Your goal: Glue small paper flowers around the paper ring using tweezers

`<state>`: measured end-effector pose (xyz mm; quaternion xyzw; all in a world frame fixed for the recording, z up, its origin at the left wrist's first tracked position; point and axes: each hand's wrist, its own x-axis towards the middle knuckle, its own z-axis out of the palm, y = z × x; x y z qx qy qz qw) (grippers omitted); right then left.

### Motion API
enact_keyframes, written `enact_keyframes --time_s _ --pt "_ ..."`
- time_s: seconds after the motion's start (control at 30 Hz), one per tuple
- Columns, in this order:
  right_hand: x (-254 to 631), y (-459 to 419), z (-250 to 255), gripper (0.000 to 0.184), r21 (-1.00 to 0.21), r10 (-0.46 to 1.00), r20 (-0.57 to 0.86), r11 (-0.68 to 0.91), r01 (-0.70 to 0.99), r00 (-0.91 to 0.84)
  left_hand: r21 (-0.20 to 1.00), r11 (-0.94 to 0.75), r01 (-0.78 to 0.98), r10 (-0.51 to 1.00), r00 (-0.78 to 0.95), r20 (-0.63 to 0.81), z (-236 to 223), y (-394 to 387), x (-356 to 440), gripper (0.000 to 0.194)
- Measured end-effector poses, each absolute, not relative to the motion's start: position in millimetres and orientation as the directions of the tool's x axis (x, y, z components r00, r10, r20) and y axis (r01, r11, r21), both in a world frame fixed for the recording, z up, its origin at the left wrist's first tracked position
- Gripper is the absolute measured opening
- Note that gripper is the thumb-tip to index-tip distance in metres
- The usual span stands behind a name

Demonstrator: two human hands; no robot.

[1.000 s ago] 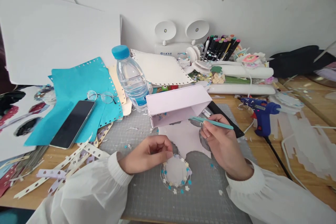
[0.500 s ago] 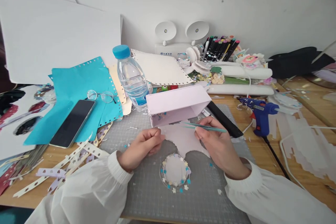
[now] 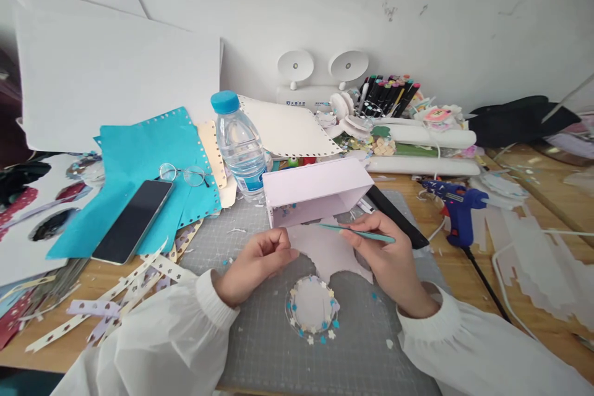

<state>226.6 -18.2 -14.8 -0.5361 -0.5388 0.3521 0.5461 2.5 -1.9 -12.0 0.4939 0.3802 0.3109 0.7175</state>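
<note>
My right hand (image 3: 387, 250) grips teal tweezers (image 3: 366, 233), whose tips point left over a cut-out piece of pale paper (image 3: 327, 252). The tweezer tips look pressed together, with nothing visible between them. At the paper's left edge my left hand (image 3: 262, 260) is closed, thumb against curled fingers; what it pinches, if anything, is hidden. Just below lies a round white disc (image 3: 314, 303) ringed by a thin wire with small blue, white and cream flowers. Behind both hands, an open pale lilac box (image 3: 320, 182) lies on its side. All rest on a grey cutting mat (image 3: 260, 346).
Left are a phone (image 3: 132, 221) and glasses (image 3: 192, 176) on turquoise paper (image 3: 148, 148), with punched paper strips (image 3: 93, 307) nearer. A water bottle (image 3: 241, 154) stands behind the mat. Right lies a blue glue gun (image 3: 459, 204) with its cord; black markers (image 3: 390, 96) stand at the back.
The tweezers have closed from slightly spread tips and their angle has flattened. Both hands stay in nearly the same place; the whole view has shifted slightly.
</note>
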Motion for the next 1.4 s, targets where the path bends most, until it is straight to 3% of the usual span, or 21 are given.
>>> enact_keyframes --time_s 0.23,0.6,1.03,1.4 --pt "218 3 -16 0.013 -0.879 0.926 0.363 0.303 0.367 0.104 0.951 0.306 -0.049 0.821 0.518 -0.238 -9 -3 6 0.051" --pt "194 35 -35 0.016 -0.848 0.917 0.392 0.329 0.416 0.074 0.964 0.266 0.008 0.826 0.513 -0.232 -10 -5 6 0.059" --pt "205 11 -11 0.018 -0.844 0.917 0.382 0.296 0.447 0.113 0.958 0.288 -0.008 0.816 0.525 -0.241 -6 -5 6 0.052" --pt "201 28 -32 0.016 -0.854 0.925 0.374 0.317 0.412 0.065 0.96 0.279 0.005 0.812 0.533 -0.239 -7 -3 7 0.044"
